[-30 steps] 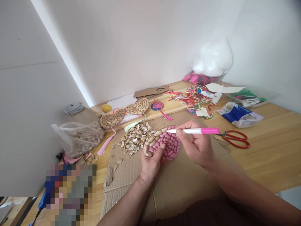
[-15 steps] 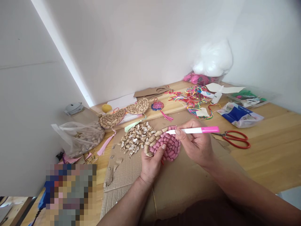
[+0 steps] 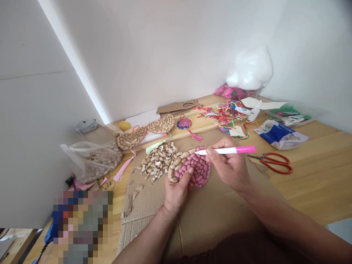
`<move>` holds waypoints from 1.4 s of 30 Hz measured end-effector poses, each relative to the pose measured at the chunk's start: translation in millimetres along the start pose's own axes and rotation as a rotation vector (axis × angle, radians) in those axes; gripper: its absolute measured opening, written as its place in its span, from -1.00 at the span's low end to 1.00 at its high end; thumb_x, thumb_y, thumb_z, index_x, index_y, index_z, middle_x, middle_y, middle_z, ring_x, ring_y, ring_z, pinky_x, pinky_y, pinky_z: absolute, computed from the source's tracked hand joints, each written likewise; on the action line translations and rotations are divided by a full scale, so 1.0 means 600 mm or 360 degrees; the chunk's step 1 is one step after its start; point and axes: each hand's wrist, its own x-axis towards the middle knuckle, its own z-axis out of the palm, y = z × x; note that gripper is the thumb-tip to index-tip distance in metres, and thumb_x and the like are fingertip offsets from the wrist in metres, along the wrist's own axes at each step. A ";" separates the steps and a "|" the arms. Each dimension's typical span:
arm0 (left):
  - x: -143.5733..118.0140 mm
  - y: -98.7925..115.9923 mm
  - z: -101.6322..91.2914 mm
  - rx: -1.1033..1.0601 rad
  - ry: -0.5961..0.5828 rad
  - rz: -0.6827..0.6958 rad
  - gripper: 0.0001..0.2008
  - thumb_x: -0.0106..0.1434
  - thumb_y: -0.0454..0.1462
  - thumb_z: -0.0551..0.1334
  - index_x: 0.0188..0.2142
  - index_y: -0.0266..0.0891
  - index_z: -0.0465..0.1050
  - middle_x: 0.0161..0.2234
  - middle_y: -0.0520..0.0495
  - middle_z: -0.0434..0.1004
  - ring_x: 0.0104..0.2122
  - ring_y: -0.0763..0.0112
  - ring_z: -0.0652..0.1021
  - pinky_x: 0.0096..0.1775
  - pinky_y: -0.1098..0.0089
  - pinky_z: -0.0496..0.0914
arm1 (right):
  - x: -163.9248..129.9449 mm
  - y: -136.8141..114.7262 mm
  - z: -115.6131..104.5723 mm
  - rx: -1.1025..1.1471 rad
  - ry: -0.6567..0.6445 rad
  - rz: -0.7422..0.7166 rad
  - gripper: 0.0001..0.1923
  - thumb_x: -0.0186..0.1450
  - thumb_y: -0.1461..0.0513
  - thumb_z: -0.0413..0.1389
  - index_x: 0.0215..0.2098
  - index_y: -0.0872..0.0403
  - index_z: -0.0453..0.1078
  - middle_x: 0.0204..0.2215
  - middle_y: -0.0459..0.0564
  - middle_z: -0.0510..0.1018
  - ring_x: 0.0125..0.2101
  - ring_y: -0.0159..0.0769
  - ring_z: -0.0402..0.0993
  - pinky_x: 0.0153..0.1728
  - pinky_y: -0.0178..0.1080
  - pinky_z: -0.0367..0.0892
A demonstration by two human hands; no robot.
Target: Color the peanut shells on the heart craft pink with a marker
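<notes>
Both grips are busy over a sheet of brown cardboard [image 3: 220, 212] that covers the near middle of the wooden tabletop [image 3: 316, 183]. Fingers and thumb of the right hand [image 3: 231, 167] are pinched around a white marker with a pink cap [image 3: 227, 150], which lies almost level, its tip pointing left and resting at the far edge of a round disc of peanut shells [image 3: 196, 168]. Most of that disc is coloured pink; a few shells along its far-left rim are plain tan. The left hand [image 3: 176, 194] steadies the disc from the near-left side, thumb pressed on top of the shells and the other fingers hidden beneath it, so how far they curl cannot be told.

Just beyond the disc, touching its left rim, lies a loose heap of broken peanut shells [image 3: 158, 161]. Toward the left edge a clear plastic bag of peanuts [image 3: 95, 161] slumps. Two finished tan shell ornaments with tassels [image 3: 147, 134] lie near the far edge, beside a small coloured ornament [image 3: 184, 123]. Red-handled scissors [image 3: 271, 161] lie to the right of the marker, well apart from it, and a tangle of bright threads [image 3: 225, 113] sits toward the far right corner.
</notes>
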 end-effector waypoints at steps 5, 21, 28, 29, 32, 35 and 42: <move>0.001 0.007 0.004 -0.0048 -0.0073 0.0111 -0.70 0.22 -0.20 0.45 -0.07 -0.18 0.56 -0.04 -0.13 0.67 0.08 0.15 0.60 0.22 0.06 0.41 | 0.002 -0.007 0.002 0.0197 -0.0034 0.0118 -0.84 0.45 0.17 0.14 -0.29 0.03 0.34 -0.49 -0.15 0.50 -0.50 -0.41 0.42 -0.47 -0.32 0.32; 0.004 0.016 0.008 -0.0058 -0.0002 0.0054 -0.56 0.15 -0.12 0.49 0.00 -0.14 0.54 -0.10 -0.14 0.70 0.05 0.11 0.62 0.19 0.04 0.44 | -0.008 -0.018 -0.001 -0.0332 -0.0045 -0.0339 -0.90 0.35 0.28 0.17 -0.17 -0.01 0.37 -0.33 -0.02 0.54 -0.28 -0.18 0.51 -0.21 -0.08 0.40; 0.002 0.018 0.008 0.0020 -0.0030 0.0061 -0.62 0.18 -0.13 0.47 -0.04 -0.15 0.58 -0.17 -0.13 0.71 0.04 0.09 0.63 0.20 0.02 0.42 | -0.019 -0.022 0.007 -0.0284 -0.0213 -0.0385 -0.86 0.35 0.29 0.17 -0.15 -0.05 0.35 -0.31 -0.01 0.55 -0.23 -0.13 0.52 -0.14 -0.02 0.41; 0.001 0.018 0.007 0.0025 -0.0022 0.0081 -0.63 0.18 -0.13 0.47 -0.04 -0.16 0.58 -0.16 -0.13 0.71 0.04 0.10 0.63 0.21 0.03 0.42 | -0.020 -0.021 0.008 -0.0283 -0.0214 -0.0390 -0.85 0.35 0.29 0.17 -0.14 -0.05 0.35 -0.31 -0.01 0.55 -0.23 -0.13 0.52 -0.14 -0.01 0.41; 0.001 0.016 0.005 0.0056 -0.0005 0.0175 -0.66 0.21 -0.16 0.46 -0.05 -0.18 0.59 -0.11 -0.14 0.70 0.05 0.12 0.62 0.24 0.04 0.38 | -0.021 -0.018 0.009 -0.0278 -0.0219 -0.0397 -0.84 0.37 0.30 0.16 -0.12 -0.05 0.35 -0.29 0.00 0.55 -0.20 -0.12 0.53 -0.13 -0.01 0.41; 0.002 0.014 0.003 0.0117 -0.0014 0.0200 -0.75 0.24 -0.18 0.43 -0.12 -0.21 0.61 -0.12 -0.14 0.70 0.03 0.14 0.63 0.23 0.05 0.38 | -0.018 -0.019 0.008 -0.0301 -0.0235 -0.0424 -0.85 0.37 0.30 0.15 -0.13 -0.05 0.34 -0.30 0.00 0.57 -0.21 -0.12 0.54 -0.14 -0.01 0.41; 0.002 0.015 0.004 0.0074 -0.0019 0.0206 -0.69 0.24 -0.19 0.43 -0.03 -0.18 0.59 -0.05 -0.14 0.69 0.09 0.12 0.60 0.24 0.05 0.38 | -0.009 -0.029 0.001 -0.0415 -0.0159 -0.0447 -0.87 0.35 0.31 0.15 -0.18 -0.04 0.34 -0.34 -0.02 0.57 -0.27 -0.15 0.56 -0.19 -0.05 0.41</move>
